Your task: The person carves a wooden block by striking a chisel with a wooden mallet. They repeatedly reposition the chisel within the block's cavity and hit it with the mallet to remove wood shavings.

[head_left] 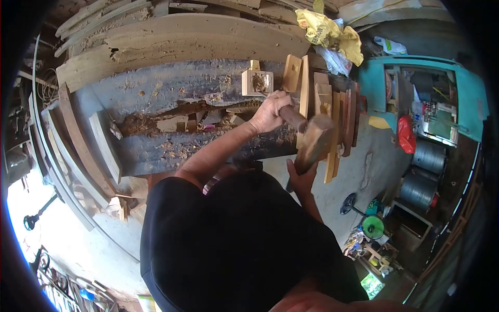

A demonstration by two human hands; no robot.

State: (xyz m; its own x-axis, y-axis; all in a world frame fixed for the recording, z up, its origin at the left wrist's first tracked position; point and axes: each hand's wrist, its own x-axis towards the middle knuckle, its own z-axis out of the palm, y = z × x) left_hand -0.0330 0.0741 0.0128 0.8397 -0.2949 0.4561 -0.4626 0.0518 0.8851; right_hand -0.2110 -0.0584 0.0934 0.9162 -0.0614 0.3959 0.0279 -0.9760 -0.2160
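Observation:
My left hand (270,112) is wrapped around a dark brown wooden tool handle (293,118) over the workbench; the tool's other end is hidden by the hand. My right hand (302,179) grips the narrow end of a thick wooden mallet (315,139), tilted so its broad, round end is beside the tool handle. From this angle I cannot tell whether the two touch. Just beyond my left hand lies a pale wooden block (257,83) with a rough dark face. A board with a slot (291,73) and a long narrow strip (304,86) are near it.
The dark, worn bench (171,86) has a long split holding chips and offcuts. Several wooden pieces (343,125) lie across its right end. Behind are a large plank (192,39) and a yellow bag (327,34). A turquoise cabinet (374,86) and metal drums (418,190) stand right.

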